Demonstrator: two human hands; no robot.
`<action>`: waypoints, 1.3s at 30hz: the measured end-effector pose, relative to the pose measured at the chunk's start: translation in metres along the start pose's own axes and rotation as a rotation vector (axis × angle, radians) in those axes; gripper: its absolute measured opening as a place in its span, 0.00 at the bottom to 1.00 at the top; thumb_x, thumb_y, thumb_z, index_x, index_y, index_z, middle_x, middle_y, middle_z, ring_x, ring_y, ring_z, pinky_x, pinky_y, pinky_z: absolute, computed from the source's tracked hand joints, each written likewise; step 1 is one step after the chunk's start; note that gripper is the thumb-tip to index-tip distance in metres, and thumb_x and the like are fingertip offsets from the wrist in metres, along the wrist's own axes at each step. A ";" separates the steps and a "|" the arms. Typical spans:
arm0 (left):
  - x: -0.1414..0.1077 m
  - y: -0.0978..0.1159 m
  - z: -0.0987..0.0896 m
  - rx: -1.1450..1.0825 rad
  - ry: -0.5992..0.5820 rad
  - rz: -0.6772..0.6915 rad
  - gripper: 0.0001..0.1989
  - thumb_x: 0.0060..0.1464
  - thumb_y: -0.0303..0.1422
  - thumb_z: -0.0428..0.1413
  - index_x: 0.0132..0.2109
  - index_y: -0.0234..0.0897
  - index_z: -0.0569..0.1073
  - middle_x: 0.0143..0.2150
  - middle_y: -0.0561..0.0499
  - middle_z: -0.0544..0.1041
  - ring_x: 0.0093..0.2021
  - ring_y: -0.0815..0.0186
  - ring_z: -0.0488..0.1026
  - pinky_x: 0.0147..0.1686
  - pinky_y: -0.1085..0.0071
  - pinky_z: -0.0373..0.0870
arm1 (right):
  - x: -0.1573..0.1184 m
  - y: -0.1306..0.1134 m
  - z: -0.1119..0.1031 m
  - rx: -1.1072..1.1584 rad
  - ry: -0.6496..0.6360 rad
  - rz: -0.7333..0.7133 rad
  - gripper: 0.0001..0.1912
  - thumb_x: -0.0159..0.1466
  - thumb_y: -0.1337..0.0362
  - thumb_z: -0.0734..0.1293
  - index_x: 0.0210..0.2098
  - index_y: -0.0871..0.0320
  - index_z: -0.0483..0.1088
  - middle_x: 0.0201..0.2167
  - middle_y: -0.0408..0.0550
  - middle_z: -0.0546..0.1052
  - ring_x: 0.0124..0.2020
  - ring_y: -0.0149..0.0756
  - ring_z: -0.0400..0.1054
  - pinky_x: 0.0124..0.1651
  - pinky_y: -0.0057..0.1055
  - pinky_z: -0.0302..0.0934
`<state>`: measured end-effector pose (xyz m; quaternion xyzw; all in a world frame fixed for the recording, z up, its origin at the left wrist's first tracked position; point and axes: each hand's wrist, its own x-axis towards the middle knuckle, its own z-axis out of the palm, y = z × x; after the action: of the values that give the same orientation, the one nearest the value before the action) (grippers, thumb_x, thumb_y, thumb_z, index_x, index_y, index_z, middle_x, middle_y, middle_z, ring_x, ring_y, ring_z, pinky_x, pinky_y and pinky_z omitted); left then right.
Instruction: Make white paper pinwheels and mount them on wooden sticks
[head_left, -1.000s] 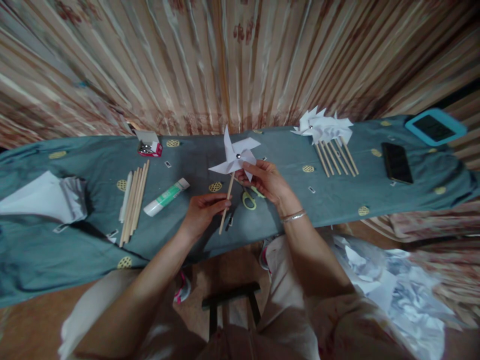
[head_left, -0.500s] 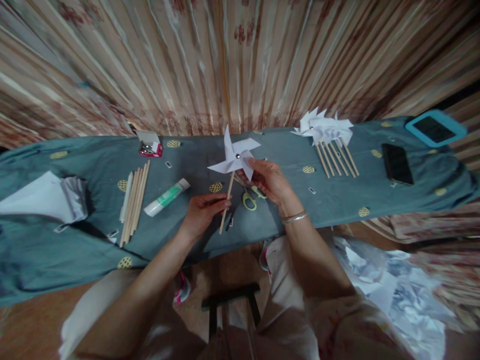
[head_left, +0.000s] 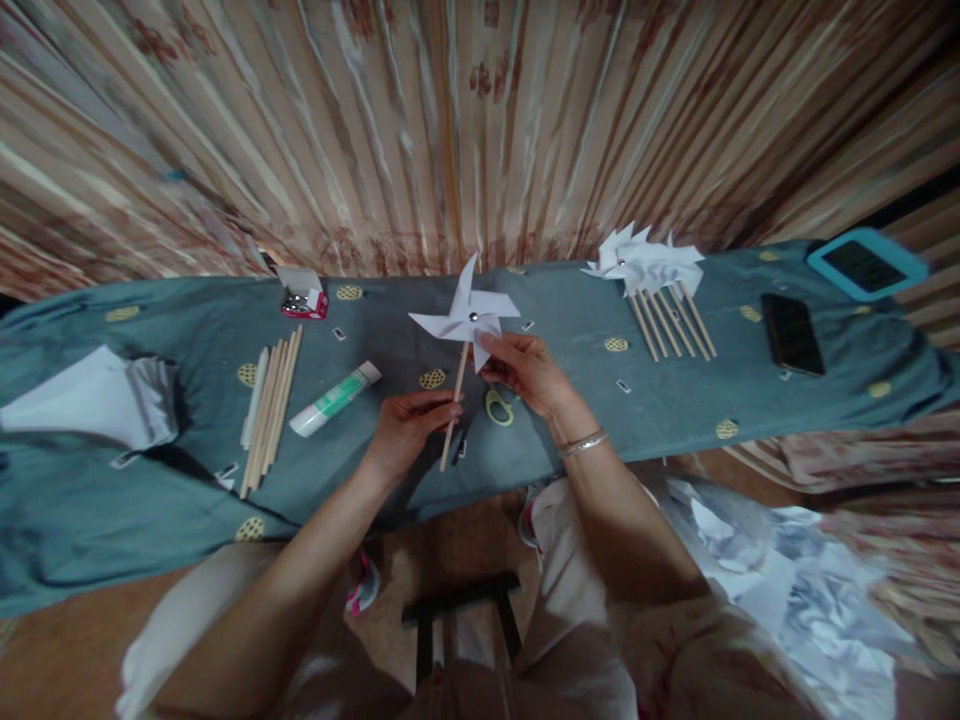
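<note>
A white paper pinwheel [head_left: 459, 322] on a thin wooden stick stands tilted in front of me, a silver pin head at its centre. Fingers and thumb of my left hand [head_left: 409, 428] pinch the stick below the blades. My right hand [head_left: 531, 372] has its thumb and fingers closed on the lower right blade. Beneath that hand lies a pair of scissors [head_left: 498, 408] with yellow-green handles, mostly covered. To the left of my left hand is a white and green glue stick [head_left: 335, 400].
Several bare wooden sticks [head_left: 271, 410], an opened box of pins [head_left: 303, 300] and folded white paper [head_left: 90, 405] occupy the left side. Finished pinwheels [head_left: 660, 268], a black phone [head_left: 793, 333] and a blue-framed device [head_left: 868, 264] lie right. A plastic bag of paper scraps [head_left: 795, 570] sits below.
The pinwheel's blades have turned anticlockwise a little. My right hand has shifted slightly left and down with the blade, covering more of the scissors. My left hand keeps its hold on the stick.
</note>
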<state>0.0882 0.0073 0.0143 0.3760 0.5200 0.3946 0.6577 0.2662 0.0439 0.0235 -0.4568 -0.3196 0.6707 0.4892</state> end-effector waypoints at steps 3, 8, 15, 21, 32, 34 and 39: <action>0.000 0.002 0.000 0.003 0.007 0.006 0.22 0.26 0.44 0.74 0.30 0.37 0.83 0.27 0.48 0.81 0.27 0.66 0.74 0.30 0.70 0.72 | 0.000 -0.002 -0.004 -0.038 0.030 0.008 0.18 0.48 0.51 0.79 0.23 0.58 0.75 0.20 0.40 0.77 0.21 0.23 0.71 0.24 0.17 0.67; -0.001 0.002 -0.003 -0.017 -0.007 -0.011 0.21 0.27 0.42 0.74 0.31 0.36 0.83 0.27 0.48 0.81 0.27 0.67 0.74 0.30 0.71 0.71 | 0.002 -0.009 -0.013 -0.031 0.143 0.018 0.21 0.51 0.46 0.77 0.24 0.59 0.75 0.22 0.44 0.79 0.22 0.26 0.73 0.23 0.18 0.66; -0.002 0.005 -0.003 -0.030 -0.006 -0.041 0.19 0.26 0.40 0.74 0.30 0.36 0.83 0.27 0.48 0.81 0.26 0.67 0.73 0.28 0.72 0.70 | 0.006 -0.012 -0.016 -0.014 0.236 0.005 0.22 0.51 0.44 0.76 0.24 0.58 0.75 0.22 0.45 0.79 0.24 0.27 0.72 0.23 0.20 0.65; -0.005 0.003 -0.002 -0.011 -0.028 -0.077 0.18 0.27 0.40 0.73 0.29 0.36 0.83 0.26 0.47 0.81 0.26 0.66 0.74 0.28 0.71 0.70 | 0.011 -0.011 -0.021 0.024 0.345 -0.171 0.21 0.45 0.48 0.79 0.24 0.57 0.73 0.24 0.41 0.79 0.24 0.26 0.71 0.26 0.20 0.65; -0.004 0.001 -0.003 -0.039 -0.044 -0.069 0.16 0.30 0.37 0.73 0.30 0.37 0.84 0.27 0.49 0.80 0.26 0.70 0.73 0.29 0.74 0.69 | 0.012 -0.010 -0.019 0.060 0.315 -0.175 0.16 0.41 0.57 0.81 0.22 0.57 0.75 0.17 0.37 0.75 0.20 0.22 0.67 0.23 0.18 0.63; -0.004 0.002 -0.004 -0.038 -0.041 -0.069 0.16 0.30 0.37 0.73 0.31 0.37 0.84 0.27 0.49 0.80 0.26 0.69 0.73 0.29 0.74 0.69 | 0.012 -0.011 -0.019 0.059 0.309 -0.168 0.16 0.41 0.57 0.82 0.22 0.57 0.75 0.17 0.37 0.75 0.20 0.22 0.67 0.24 0.17 0.63; -0.004 0.003 -0.004 -0.035 -0.036 -0.059 0.16 0.30 0.37 0.73 0.31 0.36 0.84 0.27 0.49 0.81 0.27 0.68 0.74 0.30 0.73 0.70 | 0.007 -0.011 -0.014 0.083 0.206 -0.128 0.21 0.37 0.52 0.83 0.22 0.58 0.76 0.20 0.39 0.78 0.21 0.22 0.68 0.24 0.17 0.65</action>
<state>0.0834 0.0050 0.0181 0.3561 0.5119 0.3773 0.6846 0.2821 0.0543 0.0260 -0.4815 -0.2682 0.6002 0.5797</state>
